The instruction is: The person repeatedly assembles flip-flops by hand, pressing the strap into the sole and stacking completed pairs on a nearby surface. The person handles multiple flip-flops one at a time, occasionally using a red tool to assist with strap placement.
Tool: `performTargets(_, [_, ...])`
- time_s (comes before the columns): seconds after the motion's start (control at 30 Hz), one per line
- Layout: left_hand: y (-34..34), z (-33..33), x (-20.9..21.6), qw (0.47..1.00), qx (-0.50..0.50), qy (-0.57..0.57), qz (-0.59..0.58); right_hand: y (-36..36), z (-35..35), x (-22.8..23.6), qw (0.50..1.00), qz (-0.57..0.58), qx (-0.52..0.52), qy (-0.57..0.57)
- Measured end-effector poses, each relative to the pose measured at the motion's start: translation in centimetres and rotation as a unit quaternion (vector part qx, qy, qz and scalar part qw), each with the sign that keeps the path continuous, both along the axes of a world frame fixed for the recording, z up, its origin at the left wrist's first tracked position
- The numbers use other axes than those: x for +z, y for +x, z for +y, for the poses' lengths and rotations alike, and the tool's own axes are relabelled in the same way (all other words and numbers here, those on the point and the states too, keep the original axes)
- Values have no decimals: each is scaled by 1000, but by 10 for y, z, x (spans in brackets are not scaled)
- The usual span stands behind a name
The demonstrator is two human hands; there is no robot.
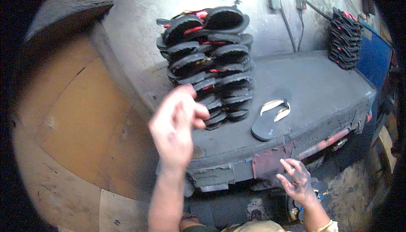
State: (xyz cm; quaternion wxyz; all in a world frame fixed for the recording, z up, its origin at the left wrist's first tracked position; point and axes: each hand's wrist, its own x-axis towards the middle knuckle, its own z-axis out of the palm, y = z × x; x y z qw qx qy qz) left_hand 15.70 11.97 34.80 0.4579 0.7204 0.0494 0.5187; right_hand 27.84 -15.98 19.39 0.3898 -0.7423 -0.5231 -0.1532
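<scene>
My left hand point(175, 122) is raised in front of a tall double stack of black flip-flops point(230, 54), some showing red straps. It is blurred, with fingers loosely bent and apart, and I see nothing in it. Whether it touches the stack I cannot tell. A single black flip-flop point(268, 122) with a cream strap lies flat on the dark bench point(308, 79), right of the stack. My right hand point(298, 181) hovers by the bench's front edge, below that flip-flop, its fingers spread and holding nothing. A dark red cloth patch point(270, 162) covers the edge beside it.
Another stack of black footwear point(344, 39) stands at the bench's far right, next to a blue panel point(374, 54). Electrical boxes point(274, 0) and cables hang on the grey wall. A brown board point(80, 122) lies to the left. The bench edge is worn and patched.
</scene>
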Motion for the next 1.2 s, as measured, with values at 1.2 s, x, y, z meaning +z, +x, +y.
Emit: performTargets(1.2, [-212,-77,-200,872,234,-75,424,-108,63,-161,899,201,385,-61])
